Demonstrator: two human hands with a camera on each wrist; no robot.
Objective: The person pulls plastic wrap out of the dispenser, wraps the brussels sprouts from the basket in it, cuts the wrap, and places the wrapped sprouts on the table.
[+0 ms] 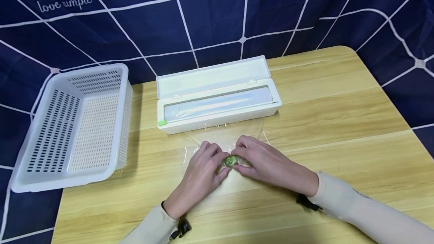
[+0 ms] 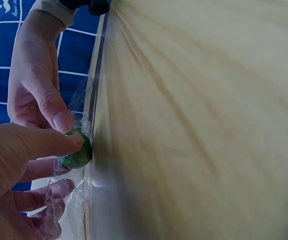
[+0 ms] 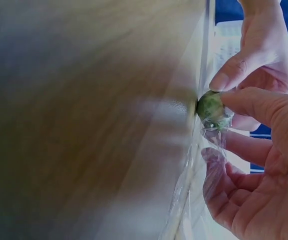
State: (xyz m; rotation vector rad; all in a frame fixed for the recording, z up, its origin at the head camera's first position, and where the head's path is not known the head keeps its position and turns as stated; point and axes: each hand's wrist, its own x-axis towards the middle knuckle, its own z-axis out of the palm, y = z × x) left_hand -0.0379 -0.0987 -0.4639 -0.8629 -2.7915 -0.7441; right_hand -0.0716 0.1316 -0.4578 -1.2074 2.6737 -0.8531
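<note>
A small round green Brussels sprout point(image 1: 231, 161) sits low at the tabletop, partly wrapped in clear cling film point(image 1: 190, 150). From the left, my left hand point(image 1: 203, 172) pinches it between thumb and fingers. Opposite, my right hand point(image 1: 262, 163) pinches the wrapped sprout too, thumb nearest me. In the right wrist view, film clings around the Brussels sprout point(image 3: 211, 110) and over some right-hand fingertips point(image 3: 215, 160). The film stretches across the table toward a white cling film box point(image 1: 217, 118), whose lid stands open with the roll point(image 1: 217, 102) inside.
At the left of the wooden table point(image 1: 339, 123) stands a white perforated plastic basket point(image 1: 120, 123), partly over the edge. A green tab point(image 1: 162, 122) is on the box's front left corner. Dark blue cloth point(image 1: 217, 18) with white lines hangs behind.
</note>
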